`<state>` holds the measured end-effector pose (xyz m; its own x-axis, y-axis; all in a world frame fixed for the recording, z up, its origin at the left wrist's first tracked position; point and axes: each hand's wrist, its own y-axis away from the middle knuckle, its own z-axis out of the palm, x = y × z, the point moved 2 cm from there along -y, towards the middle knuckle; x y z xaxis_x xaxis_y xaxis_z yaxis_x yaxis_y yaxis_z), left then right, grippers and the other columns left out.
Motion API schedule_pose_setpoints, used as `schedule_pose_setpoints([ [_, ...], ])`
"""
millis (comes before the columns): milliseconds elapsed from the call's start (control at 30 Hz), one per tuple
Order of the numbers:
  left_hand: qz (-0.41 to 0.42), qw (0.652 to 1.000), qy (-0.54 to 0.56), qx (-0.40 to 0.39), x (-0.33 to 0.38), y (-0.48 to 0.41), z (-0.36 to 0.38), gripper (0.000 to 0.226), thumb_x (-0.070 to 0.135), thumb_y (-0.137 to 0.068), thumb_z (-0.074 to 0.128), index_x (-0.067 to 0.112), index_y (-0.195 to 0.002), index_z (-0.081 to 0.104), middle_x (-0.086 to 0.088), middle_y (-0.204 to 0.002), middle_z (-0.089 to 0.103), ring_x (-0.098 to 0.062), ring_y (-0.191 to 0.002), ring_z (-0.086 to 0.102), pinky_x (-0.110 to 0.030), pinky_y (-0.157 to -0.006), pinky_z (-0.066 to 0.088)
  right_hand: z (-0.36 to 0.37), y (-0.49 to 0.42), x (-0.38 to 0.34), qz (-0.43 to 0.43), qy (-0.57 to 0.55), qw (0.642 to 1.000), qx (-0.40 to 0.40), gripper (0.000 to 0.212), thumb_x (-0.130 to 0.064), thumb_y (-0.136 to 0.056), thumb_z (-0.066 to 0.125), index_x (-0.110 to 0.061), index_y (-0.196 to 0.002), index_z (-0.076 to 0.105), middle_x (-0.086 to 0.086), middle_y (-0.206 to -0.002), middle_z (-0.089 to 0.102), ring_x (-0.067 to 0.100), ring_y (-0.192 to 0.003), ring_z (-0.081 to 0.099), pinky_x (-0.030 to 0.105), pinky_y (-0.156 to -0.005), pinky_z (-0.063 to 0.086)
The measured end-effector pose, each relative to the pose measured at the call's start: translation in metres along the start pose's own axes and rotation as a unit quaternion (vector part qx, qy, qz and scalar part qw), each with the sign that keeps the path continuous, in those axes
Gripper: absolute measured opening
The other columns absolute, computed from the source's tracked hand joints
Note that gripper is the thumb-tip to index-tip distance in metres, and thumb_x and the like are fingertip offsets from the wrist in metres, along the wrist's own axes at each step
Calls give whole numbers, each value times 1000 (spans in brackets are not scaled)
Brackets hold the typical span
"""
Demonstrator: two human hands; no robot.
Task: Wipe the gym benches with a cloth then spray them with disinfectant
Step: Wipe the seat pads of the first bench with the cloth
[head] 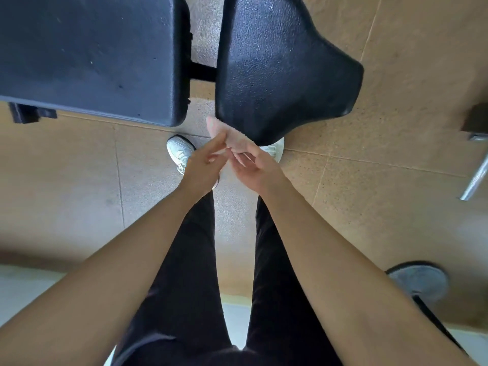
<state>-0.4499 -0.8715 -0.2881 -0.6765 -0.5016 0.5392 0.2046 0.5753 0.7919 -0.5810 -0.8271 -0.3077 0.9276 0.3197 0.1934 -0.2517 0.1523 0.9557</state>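
A black padded gym bench stands in front of me: its long back pad (87, 54) at upper left and its tapered seat pad (280, 67) at upper middle, with a gap between them. A small pink cloth (229, 136) is held just off the near edge of the seat pad. My left hand (204, 161) pinches the cloth with its fingertips. My right hand (254, 166) holds the cloth's lower end, palm turned up and fingers curled round it. No spray bottle is in view.
Tan tiled floor (383, 143) lies all round. My white shoes (181, 151) stand under the seat pad's edge. A metal bar (475, 178) and a dark block sit at the right edge; a round weight plate (420, 281) lies at lower right.
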Motion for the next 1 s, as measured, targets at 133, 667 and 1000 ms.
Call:
schedule_pose_setpoints([
  [133,29,997,-71,28,4,-3,-11,49,15,-99,61,30,-145,56,8,-134,63,-12,-119,60,-31,-103,50,-6,-12,-3,-27,-44,998,19,13,-4,-103,51,-5,-116,55,10,-114,60,20,-96,65,26,-80,60],
  [667,63,953,-295,27,43,-20,23,72,19,-97,64,19,-161,31,0,-173,6,-24,-157,13,-40,-121,28,-78,21,-128,-304,601,691,262,47,-53,-99,52,-18,-131,59,4,-136,61,26,-121,62,36,-104,48],
  [1000,45,946,-319,30,45,-23,24,75,19,-93,68,21,-160,33,1,-172,8,-23,-156,19,-48,-112,40,-93,57,-194,-417,423,767,242,29,-9,-101,58,5,-127,62,6,-109,64,6,-98,66,16,-89,52],
])
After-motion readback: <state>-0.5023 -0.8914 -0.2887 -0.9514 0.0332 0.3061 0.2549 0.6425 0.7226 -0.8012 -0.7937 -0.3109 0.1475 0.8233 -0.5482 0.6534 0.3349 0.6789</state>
